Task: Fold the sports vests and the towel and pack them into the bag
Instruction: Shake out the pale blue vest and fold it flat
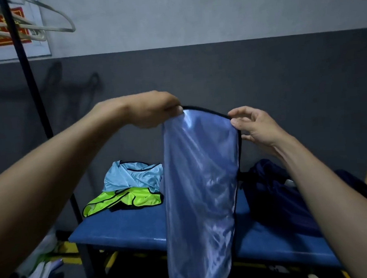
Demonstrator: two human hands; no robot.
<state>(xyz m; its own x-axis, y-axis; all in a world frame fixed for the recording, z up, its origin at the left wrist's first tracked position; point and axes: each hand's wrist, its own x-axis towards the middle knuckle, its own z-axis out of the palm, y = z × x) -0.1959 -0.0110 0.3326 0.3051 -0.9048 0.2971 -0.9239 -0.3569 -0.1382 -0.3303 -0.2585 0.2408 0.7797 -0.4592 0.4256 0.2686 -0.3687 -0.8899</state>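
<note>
I've got the blue vest point(200, 180) up in the air over the bench point(124, 232), left hand point(153, 110) pinching one top corner, right hand point(255, 126) pinching the other. It hangs long and limp: thin, glossy, light, probably slippery, so I'd stay on the black-trimmed edge. Count: one vest held, two more heaped on the bench, a pale vest point(133, 176) on a neon vest point(126, 201). Dark bag point(273, 189) (I think) sits right. Towel: can't spot one.
</note>
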